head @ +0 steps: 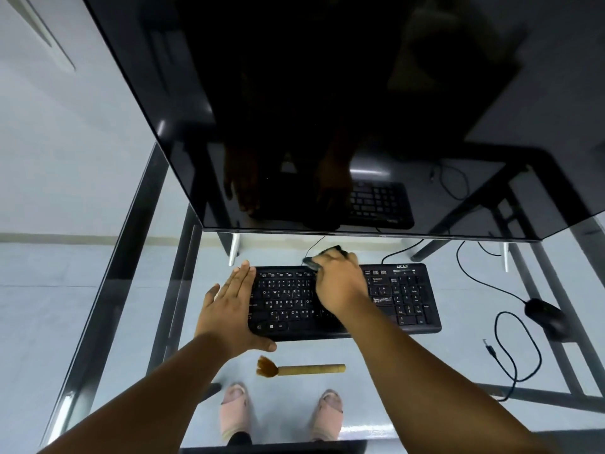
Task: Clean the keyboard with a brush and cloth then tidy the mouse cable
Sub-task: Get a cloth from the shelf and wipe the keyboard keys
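Wiping 1 keyboard (402, 296) w/ cloth (322, 255), 2 hands; 1 brush (302, 369) idle.

Dim, wide-angle warp, screen glare

Desk top (425, 371): clear, glossy glass on dark metal frame. Keyboard (406, 299): matt black plastic. Brush (307, 369): pale wooden handle, brown bristles.
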`<state>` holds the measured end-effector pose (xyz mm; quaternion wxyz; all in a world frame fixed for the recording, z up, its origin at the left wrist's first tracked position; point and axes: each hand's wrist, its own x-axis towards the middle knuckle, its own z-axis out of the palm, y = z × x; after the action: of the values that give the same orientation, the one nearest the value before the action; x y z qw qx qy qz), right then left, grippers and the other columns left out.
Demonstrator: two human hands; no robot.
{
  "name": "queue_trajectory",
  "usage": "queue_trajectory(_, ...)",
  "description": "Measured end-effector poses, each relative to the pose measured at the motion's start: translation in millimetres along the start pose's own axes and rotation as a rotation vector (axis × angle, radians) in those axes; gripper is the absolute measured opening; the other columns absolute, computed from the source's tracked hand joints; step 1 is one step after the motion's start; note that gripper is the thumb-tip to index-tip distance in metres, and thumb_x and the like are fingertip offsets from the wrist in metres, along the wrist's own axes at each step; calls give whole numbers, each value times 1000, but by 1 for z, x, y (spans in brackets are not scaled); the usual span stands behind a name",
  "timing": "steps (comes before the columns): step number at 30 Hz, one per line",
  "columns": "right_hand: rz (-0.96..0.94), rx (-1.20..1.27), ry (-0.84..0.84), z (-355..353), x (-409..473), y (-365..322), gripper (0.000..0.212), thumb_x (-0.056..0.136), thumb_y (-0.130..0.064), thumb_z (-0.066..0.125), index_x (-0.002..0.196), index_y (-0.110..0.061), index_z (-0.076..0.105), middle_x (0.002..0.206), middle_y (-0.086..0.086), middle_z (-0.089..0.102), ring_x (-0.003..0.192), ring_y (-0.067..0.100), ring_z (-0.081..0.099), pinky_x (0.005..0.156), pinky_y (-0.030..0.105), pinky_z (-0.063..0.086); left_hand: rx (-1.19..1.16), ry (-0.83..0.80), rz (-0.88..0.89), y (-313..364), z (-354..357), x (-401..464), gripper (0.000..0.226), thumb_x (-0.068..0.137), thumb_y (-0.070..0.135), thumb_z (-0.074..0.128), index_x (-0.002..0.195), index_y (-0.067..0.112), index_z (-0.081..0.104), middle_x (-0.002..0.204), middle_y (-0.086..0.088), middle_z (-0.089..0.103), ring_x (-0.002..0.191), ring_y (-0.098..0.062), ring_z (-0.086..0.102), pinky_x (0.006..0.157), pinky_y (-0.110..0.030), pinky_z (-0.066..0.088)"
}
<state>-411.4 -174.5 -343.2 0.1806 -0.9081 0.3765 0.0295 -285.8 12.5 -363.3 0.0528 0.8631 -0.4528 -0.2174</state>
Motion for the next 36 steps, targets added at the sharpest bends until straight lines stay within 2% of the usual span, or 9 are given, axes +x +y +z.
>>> queue_trajectory(5, -164, 78, 18, 8, -17, 1, 38, 97, -15, 43, 129, -27, 61, 124, -15, 56, 106, 17, 42, 94, 32, 46, 3, -6, 2, -3, -1, 0, 146, 49, 81, 69, 152, 21, -15, 159, 7, -21, 148, -10, -13, 120, -39, -5)
queue_trajectory(9, 55, 16, 91, 4, -12, 33, 39, 97, -14, 40, 129, -25, 61, 126, -10, 57, 113, 22, 45, 100, 30, 41, 12, -11, 1, -2, -1, 0, 146, 50, 81, 68, 152, 21, -17, 159, 8, -23, 148, -10, -13, 120, -39, -6)
queue_trajectory(11, 84, 13, 100, 6, -9, 30, 40, 97, -13, 40, 130, -25, 60, 128, -7, 57, 114, 23, 45, 101, 30, 38, 15, -13, -1, -1, -1, 1, 145, 50, 81, 68, 152, 21, -16, 159, 7, -22, 148, -11, -12, 120, -39, -6)
queue_trajectory(17, -165, 70, 110, 1, -34, 43, 37, 93, -10, 51, 123, -23, 66, 119, -13, 60, 101, 15, 43, 87, 20, 39, 52, -18, -4, 3, -1, 0, 143, 52, 83, 63, 152, 19, -17, 159, 4, -24, 147, -13, -17, 120, -42, -6)
queue_trajectory(21, 116, 173, 415, 1, -52, 92, 36, 84, -2, 59, 114, -17, 72, 110, -1, 62, 92, 25, 50, 81, 36, 51, 31, 13, -19, 10, 1, -1, 145, 48, 91, 54, 153, 18, -15, 160, 4, -21, 146, -12, -20, 120, -44, -5)
queue_trajectory(23, 213, 195, 489, 2, -62, 112, 36, 83, 0, 59, 112, -16, 72, 110, 3, 62, 88, 29, 51, 81, 37, 50, 12, 45, -1, 17, 2, -1, 144, 47, 93, 51, 153, 19, -12, 160, 5, -19, 145, -10, -20, 120, -43, -5)
queue_trajectory(26, 249, 184, 480, 3, -73, 130, 35, 82, 2, 59, 110, -16, 73, 111, 3, 64, 88, 30, 50, 80, 38, 50, 21, 52, 62, 37, 7, 1, 141, 49, 91, 52, 153, 20, -13, 159, 7, -22, 145, -9, -21, 119, -40, -8)
queue_trajectory(29, 179, 142, 427, 4, -72, 127, 37, 83, -1, 59, 112, -18, 72, 113, -1, 66, 91, 29, 51, 77, 39, 54, 25, 48, 97, 57, 14, 7, 139, 52, 88, 56, 154, 20, -11, 159, 7, -22, 145, -10, -21, 120, -41, -7)
queue_trajectory(36, -132, 96, 216, 3, -84, 124, 38, 85, -5, 57, 113, -24, 73, 111, -12, 66, 98, 19, 49, 84, 25, 48, 69, 16, 82, 74, 25, 13, 136, 61, 83, 59, 151, 19, -19, 157, 5, -29, 145, -12, -25, 120, -39, -7)
